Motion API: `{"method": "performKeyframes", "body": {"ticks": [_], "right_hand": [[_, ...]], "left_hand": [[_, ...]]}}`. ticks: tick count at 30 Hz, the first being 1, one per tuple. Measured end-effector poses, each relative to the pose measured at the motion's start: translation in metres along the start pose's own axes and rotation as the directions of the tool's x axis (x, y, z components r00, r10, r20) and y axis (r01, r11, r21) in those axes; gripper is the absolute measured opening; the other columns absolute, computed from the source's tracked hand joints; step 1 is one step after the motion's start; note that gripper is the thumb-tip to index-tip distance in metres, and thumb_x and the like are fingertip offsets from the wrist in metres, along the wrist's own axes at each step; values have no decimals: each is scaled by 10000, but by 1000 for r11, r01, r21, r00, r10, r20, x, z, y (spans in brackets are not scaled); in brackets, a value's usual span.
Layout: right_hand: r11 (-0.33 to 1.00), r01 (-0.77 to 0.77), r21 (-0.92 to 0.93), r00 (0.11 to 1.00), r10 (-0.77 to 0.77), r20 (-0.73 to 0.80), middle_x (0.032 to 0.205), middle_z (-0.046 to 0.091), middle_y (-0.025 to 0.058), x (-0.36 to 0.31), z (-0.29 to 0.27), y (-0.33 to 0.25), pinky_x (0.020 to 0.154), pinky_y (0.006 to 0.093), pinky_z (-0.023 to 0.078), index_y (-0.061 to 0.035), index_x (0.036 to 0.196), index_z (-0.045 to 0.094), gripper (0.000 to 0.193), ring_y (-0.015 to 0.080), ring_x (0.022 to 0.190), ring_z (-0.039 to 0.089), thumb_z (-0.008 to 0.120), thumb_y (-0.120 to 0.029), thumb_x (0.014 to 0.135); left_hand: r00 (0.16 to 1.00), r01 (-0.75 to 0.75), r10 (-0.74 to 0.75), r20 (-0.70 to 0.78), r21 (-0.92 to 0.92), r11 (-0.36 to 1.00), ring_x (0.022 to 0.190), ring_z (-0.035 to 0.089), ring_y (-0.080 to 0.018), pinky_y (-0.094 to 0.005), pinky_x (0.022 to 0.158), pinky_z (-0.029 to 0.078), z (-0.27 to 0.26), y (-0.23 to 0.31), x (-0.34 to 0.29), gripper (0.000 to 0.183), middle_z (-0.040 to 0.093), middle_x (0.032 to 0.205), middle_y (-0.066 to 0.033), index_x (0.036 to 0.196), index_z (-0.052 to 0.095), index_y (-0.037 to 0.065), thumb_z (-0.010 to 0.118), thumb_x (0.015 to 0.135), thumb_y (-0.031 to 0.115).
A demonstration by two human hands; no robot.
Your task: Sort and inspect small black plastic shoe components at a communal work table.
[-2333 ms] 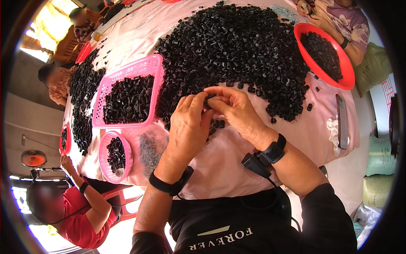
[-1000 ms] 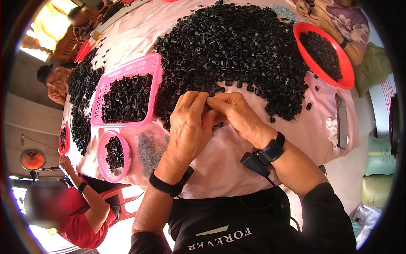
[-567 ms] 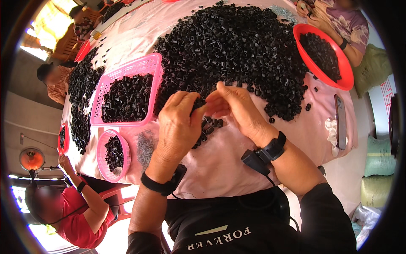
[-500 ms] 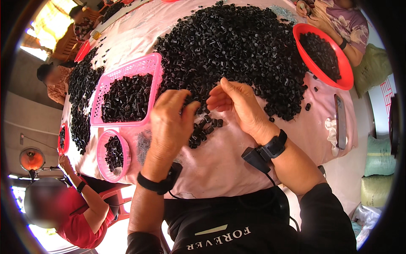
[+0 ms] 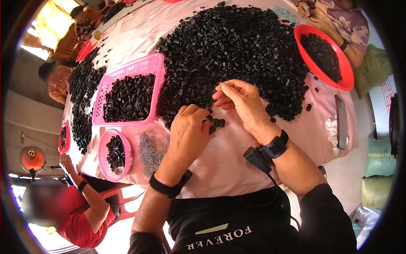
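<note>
My left hand point(image 5: 189, 132) is over the near edge of the pile, back upward, fingers curled in together. A few small black tubular pieces point(image 5: 218, 122) lie beside its fingertips. Whatever those fingers hold, if anything, is hidden. Just to the right, my right hand point(image 5: 242, 105) hovers at the edge of the large heap of black pieces point(image 5: 228, 51). Its thumb and forefinger meet in a pinch, the other fingers half bent; anything between the tips is too small to make out. Black bands with small boxes sit on both wrists.
A pink rectangular basket point(image 5: 158, 91) and a pink round basket point(image 5: 128, 158), both with black pieces, stand at left. Thin silvery bits point(image 5: 151, 154) lie near them. At right are a red basin point(image 5: 347, 70) and a phone point(image 5: 340, 122). Several people sit around the cloth-covered table.
My left hand has moved right and toward me, its fingers drawing together, uncovering the silvery bits. My right hand has shifted slightly right, its thumb and forefinger closing to a pinch.
</note>
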State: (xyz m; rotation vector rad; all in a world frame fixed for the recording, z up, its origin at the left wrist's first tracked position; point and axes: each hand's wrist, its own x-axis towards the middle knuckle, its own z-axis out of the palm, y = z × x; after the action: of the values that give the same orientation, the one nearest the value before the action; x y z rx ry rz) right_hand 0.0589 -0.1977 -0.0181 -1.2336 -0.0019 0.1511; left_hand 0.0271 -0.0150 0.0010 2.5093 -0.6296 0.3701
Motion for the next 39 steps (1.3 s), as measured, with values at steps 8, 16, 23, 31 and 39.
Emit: {"method": "performKeyframes", "body": {"ticks": [8, 16, 23, 31, 39], "right_hand": [[999, 17, -35, 1000, -18, -14, 896, 721, 63, -1, 6, -2, 692, 254, 544, -31, 995, 702, 212, 143, 773, 702, 628, -229, 1012], [977, 75, -198, 975, -30, 220, 905, 733, 36, -6, 10, 0, 717, 215, 541, 8, 1077, 743, 175, 74, 810, 671, 718, -94, 938], [994, 53, -94, 970, -29, 240, 947, 733, 62, -4, 11, 4, 710, 238, 569, 4, 1032, 680, 122, 112, 833, 713, 672, -107, 983], [998, 30, -50, 983, -21, 182, 960, 719, 109, -6, 13, -2, 680, 252, 592, -25, 1063, 580, 139, 166, 818, 738, 577, -163, 1048], [999, 7, -44, 983, 1, 182, 941, 713, 107, -6, 12, 0, 656, 257, 586, -29, 1080, 568, 134, 157, 796, 731, 569, -160, 1052]], "left_hand": [[998, -13, 8, 63, 76, 997, 867, 649, -351, -437, 756, 542, 8, -1, 2, 231, 657, 908, -141, 997, 725, 14, 705, 770, -28], [960, 256, -277, -38, -280, 925, 790, 714, -208, -320, 717, 554, -12, 7, 0, 183, 736, 906, -139, 1069, 715, -21, 697, 892, 25], [951, 300, -308, -7, -209, 931, 757, 699, -146, -294, 699, 543, -34, -1, -7, 138, 737, 833, -124, 1036, 728, -17, 681, 917, 36], [972, 226, -230, 52, 76, 971, 699, 692, -239, -338, 664, 527, -66, -43, -47, 153, 707, 780, -146, 961, 721, -35, 674, 816, -19], [931, 321, -340, 136, 143, 936, 742, 676, -268, -369, 695, 524, -56, -46, -52, 158, 679, 837, -145, 931, 723, -10, 704, 774, -3]]}}
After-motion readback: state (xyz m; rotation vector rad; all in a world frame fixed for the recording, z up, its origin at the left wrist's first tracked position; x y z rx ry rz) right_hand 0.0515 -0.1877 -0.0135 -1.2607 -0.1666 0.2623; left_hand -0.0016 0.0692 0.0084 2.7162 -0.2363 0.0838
